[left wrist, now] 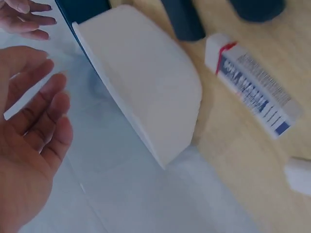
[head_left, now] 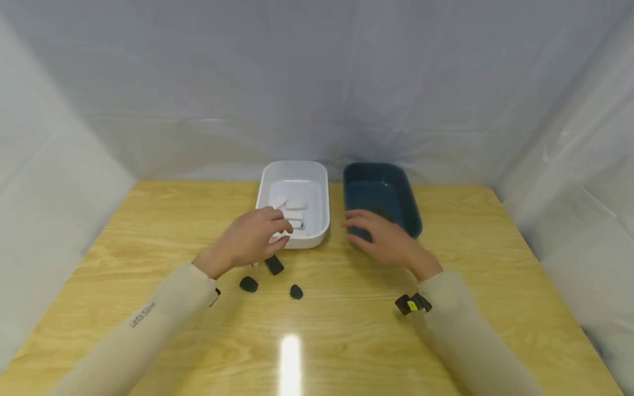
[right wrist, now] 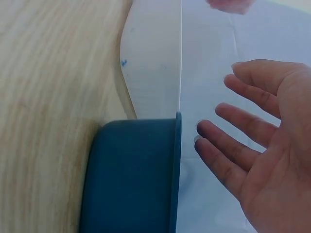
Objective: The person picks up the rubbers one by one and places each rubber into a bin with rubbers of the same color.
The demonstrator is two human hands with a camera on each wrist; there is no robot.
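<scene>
Your left hand [head_left: 250, 239] hovers at the near rim of the white tray [head_left: 322, 190], fingers relaxed and loosely bent, holding nothing; the left wrist view shows the palm open with fingers slightly apart. White erasers [head_left: 294, 212] lie inside that tray, just past your fingertips. Below the hand on the worktop [head_left: 148, 231] sit small black pieces: a black block [head_left: 274, 265] just beside the heel of the hand, a black pebble [head_left: 249, 284] nearer you, another black lump [head_left: 296, 292] to its right. The left wrist view also catches a sleeved white eraser [left wrist: 252, 90] with blue print lying on the wood beside the tray's outer wall. Right of the white tray, touching or nearly so, stands the dark blue tray [head_left: 383, 192]. Your right hand [head_left: 383, 236] floats over its near left corner, fingers spread and straight-ish, gripping nothing; can't tell if it brushes the rim. A black clip with a yellow spot [head_left: 413, 303] lies by your right sleeve.
</scene>
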